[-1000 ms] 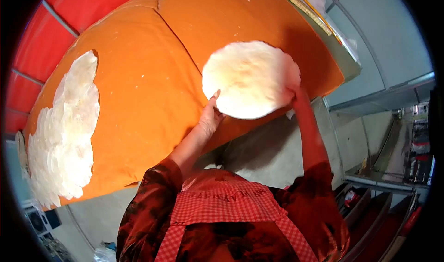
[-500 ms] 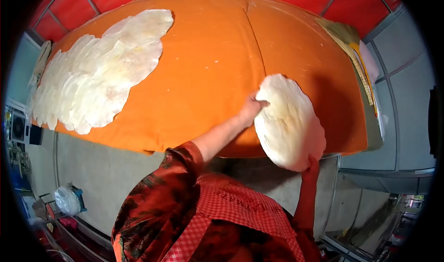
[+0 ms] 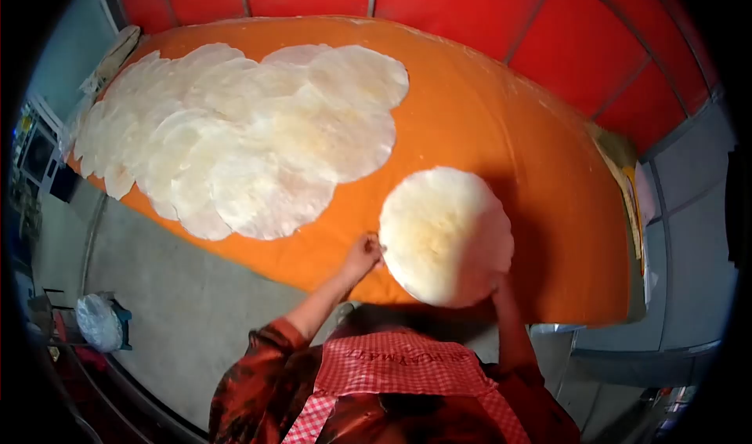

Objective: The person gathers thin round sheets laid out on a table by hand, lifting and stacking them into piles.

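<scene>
A thin, round, pale flatbread (image 3: 446, 236) is held up over the near edge of the orange-covered table, its face turned toward me. My left hand (image 3: 363, 257) pinches its left edge, fingers closed. My right hand (image 3: 501, 289) grips the lower right edge, its fingers mostly hidden by the bread. To the left, many overlapping flatbreads (image 3: 266, 142) lie flat on the orange cloth (image 3: 462, 99). The held bread is apart from them and casts a shadow to its right.
A red panelled wall (image 3: 454, 5) runs behind the table. At the table's right end lies a straw-coloured broom (image 3: 615, 150). A grey panelled surface (image 3: 693, 209) stands beyond it. Lower left on the floor is a clear plastic bag (image 3: 99, 320) on a stand.
The flatbread in my hands has gone from a tilted oval to a round face. My left hand is lower and further left. The spread of flatbreads covers more cloth, and the view has turned.
</scene>
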`<state>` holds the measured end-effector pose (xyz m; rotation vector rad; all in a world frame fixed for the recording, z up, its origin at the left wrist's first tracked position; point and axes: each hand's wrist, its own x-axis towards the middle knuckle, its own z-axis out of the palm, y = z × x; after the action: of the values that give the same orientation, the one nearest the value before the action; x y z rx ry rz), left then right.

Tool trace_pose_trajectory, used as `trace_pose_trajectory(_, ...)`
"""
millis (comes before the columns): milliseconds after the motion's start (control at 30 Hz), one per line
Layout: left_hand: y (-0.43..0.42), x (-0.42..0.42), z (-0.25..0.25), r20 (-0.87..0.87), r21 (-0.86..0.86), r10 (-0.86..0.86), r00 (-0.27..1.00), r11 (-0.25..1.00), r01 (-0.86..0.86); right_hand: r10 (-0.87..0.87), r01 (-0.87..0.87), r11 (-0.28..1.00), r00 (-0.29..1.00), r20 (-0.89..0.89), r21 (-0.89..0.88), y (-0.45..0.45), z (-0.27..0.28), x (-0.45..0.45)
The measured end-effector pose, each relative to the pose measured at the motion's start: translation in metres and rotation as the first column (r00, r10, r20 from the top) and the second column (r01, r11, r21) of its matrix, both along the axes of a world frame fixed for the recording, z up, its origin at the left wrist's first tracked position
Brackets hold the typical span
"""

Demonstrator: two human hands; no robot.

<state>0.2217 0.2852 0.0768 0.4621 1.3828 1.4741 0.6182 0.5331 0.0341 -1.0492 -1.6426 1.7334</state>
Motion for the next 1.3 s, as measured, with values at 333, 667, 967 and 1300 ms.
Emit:
trace_pose_trajectory(333, -0.121, -0.094, 0.037, -0.933, 0.099, 0.159, 0.322, 0.976, -0.194, -0.218, -0.189, 0.624, 0.89, 0.401, 0.758, -0.007, 0.151, -0.268)
trace_pose_trajectory(667, -0.103, -0.095, 0.018, -0.994, 0.109, 0.113, 0.011, 0.976, -0.19, -0.091, -0.41, 0.129, 0.902, 0.423, 0.903, 0.061, 0.085, -0.615)
trace_pose_trajectory(967, -0.107, -0.099, 0.002, -0.996, 0.049, 0.064, 0.069, 0.98, -0.194, -0.003, -0.381, -0.053, 0.924, 0.382, 0.923, 0.12, 0.07, -0.687)
trace_pose_trajectory(1300, -0.117, -0.098, -0.001, -0.986, 0.008, 0.031, 0.162, 0.99, -0.14, 0.259, -0.526, -0.01, 0.82, 0.51, 0.85, -0.08, 0.091, -0.572)
